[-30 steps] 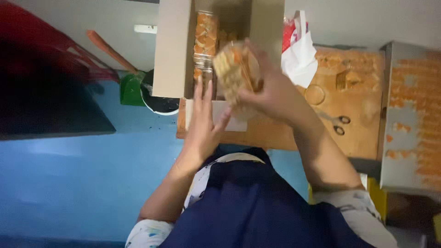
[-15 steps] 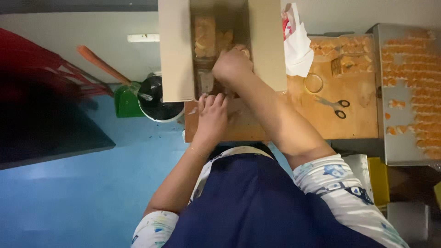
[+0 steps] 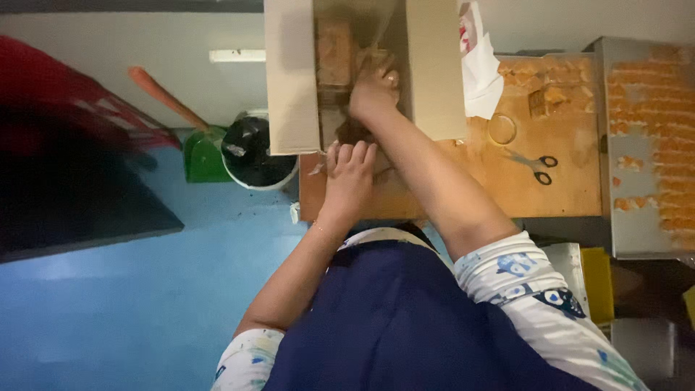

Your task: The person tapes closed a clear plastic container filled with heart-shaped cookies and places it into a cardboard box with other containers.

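At the top centre of the frame our right hand point(image 3: 373, 90) reaches into the open cardboard box point(image 3: 289, 80), fingers curled around a clear packet of orange snacks point(image 3: 334, 52). Our left hand point(image 3: 350, 174) rests at the box's near edge, fingers together and flat. We judge the packet light, crinkly and slippery, its contents brittle, so best held by the sides.

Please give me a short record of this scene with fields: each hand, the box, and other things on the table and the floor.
left hand: rests at the open front of the cardboard box
right hand: reaches inside the box among orange packets
table: wooden, holds scissors and a tape ring
floor: blue, with a bucket and a green dustpan
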